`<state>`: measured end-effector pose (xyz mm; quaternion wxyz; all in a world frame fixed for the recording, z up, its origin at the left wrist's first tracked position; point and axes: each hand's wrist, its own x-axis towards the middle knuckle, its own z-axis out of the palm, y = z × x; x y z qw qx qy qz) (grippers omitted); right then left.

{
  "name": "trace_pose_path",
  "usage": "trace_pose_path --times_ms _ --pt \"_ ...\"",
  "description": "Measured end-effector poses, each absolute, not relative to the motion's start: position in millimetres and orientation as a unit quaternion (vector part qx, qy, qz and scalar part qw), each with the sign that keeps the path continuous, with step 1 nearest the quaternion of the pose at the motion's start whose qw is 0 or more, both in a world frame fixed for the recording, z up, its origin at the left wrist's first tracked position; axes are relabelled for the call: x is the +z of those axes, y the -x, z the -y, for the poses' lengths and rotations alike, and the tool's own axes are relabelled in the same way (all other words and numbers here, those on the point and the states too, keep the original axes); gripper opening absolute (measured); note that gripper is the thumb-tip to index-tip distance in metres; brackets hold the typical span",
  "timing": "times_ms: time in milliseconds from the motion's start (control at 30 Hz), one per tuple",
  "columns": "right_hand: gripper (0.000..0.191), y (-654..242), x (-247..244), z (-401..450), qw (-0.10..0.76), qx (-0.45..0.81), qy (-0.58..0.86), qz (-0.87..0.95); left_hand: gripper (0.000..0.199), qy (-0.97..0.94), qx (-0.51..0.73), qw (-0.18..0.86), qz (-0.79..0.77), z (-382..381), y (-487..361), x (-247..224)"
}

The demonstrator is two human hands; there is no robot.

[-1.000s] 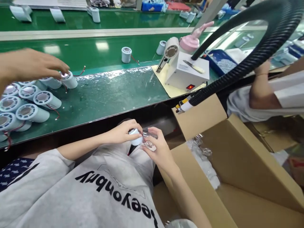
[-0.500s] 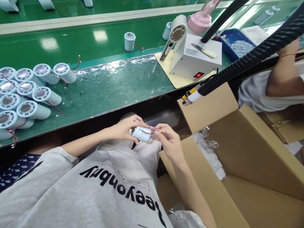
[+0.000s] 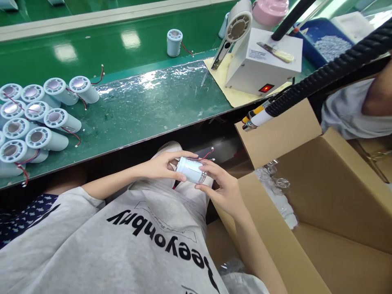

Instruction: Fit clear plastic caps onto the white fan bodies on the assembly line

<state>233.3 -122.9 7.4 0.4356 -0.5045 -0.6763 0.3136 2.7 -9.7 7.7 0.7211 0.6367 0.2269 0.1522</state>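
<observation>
Above my lap, my left hand (image 3: 167, 165) grips a light blue cylinder (image 3: 190, 169) by its left end, thumb below and fingers above. At the cylinder's right end is a clear spoked plastic cap (image 3: 203, 177). My right hand (image 3: 222, 183) curls around that end, with the thumb underneath and fingertips on the upper side. Thin red and dark wires (image 3: 208, 154) with small white connectors stick out above the cylinder, beyond my right fingertips. How firmly the cap sits is not visible.
Several similar cylinders (image 3: 45, 139) lie on the green bench (image 3: 131, 116) at left; another cylinder (image 3: 174, 43) stands farther back. At right are a white box-shaped device (image 3: 260, 65), a black flexible hose (image 3: 321, 81), and a cardboard box (image 3: 346, 188) holding clear plastic parts. A co-worker's arm (image 3: 378, 92) shows beyond.
My right hand has gone from pinching near the wires to curling around the capped end. The wires now point upward, free of my fingers. The whole view has shifted slightly.
</observation>
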Motion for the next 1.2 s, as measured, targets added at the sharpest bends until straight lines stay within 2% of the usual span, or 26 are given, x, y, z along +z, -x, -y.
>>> trace_pose_path --times_ms 333,900,1200 --pt "0.046 -229.1 18.5 126.8 0.441 0.495 0.536 0.523 0.077 -0.683 0.175 0.692 -0.155 8.2 0.2 11.7" --pt "0.053 -225.4 20.8 119.9 0.439 0.592 0.534 0.414 0.071 -0.727 0.177 0.647 -0.145 6.9 3.1 16.5" --pt "0.063 -218.8 17.2 115.2 0.428 0.653 0.531 0.330 0.072 -0.734 0.191 0.638 -0.135 6.1 3.9 15.4"
